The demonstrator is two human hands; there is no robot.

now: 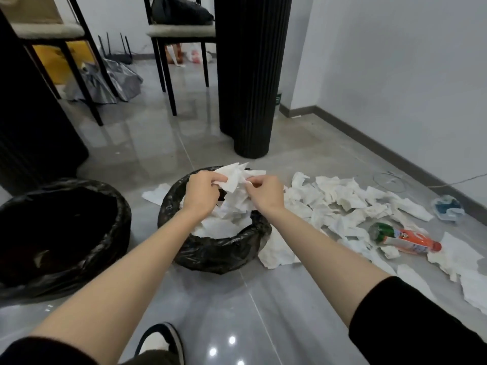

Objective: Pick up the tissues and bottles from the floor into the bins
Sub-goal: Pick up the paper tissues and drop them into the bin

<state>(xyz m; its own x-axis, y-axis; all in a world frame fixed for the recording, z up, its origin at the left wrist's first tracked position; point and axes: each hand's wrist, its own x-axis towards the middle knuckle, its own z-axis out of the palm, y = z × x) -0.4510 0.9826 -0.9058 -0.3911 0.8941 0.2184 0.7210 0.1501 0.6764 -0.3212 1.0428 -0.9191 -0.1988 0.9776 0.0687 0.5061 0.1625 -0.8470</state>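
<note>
White crumpled tissues (235, 180) are pinched between your left hand (201, 191) and right hand (264, 192), directly above the tissue-filled bin (216, 248). Let go low so nothing spills; more tissues (342, 201) and the orange-labelled bottle (403, 238) lie right of your grip.

Black fluted column (250, 75); chair (181, 31) behind; grey umbrella (123, 80) on floor.
</note>
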